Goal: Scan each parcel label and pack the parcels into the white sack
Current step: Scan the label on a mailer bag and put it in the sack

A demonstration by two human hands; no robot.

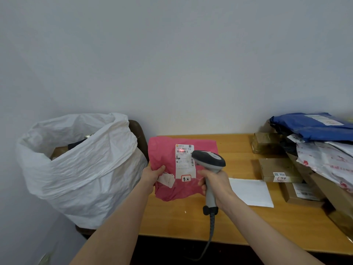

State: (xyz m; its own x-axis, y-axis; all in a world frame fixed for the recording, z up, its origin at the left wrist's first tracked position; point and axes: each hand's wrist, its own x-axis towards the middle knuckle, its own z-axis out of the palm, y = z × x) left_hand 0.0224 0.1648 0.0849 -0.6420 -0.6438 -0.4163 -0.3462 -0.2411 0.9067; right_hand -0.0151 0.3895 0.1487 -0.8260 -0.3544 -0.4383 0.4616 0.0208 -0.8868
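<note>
Pink parcel (164, 153): we hold it up in the middle of the frame, over the left end of the worktop (238, 148).
Label (184, 161): white, on the parcel's front, facing us.
Left hand (152, 174): its grip is clamped on the parcel's left edge, thumb on top.
Right hand (215, 183): its grip is wrapped tight round the scanner (209, 159) handle.
Scanner: its dark head points at the label, and we see a red glow near the label's top.
Cord (211, 232): grey, hangs from the handle to the bottom of the frame.
White sack (82, 165): at the left, mouth open, with some things inside.
Pile of parcels (315, 150): at the right, on the worktop.
White envelope (250, 192): flat on the worktop, just right of our right hand.
</note>
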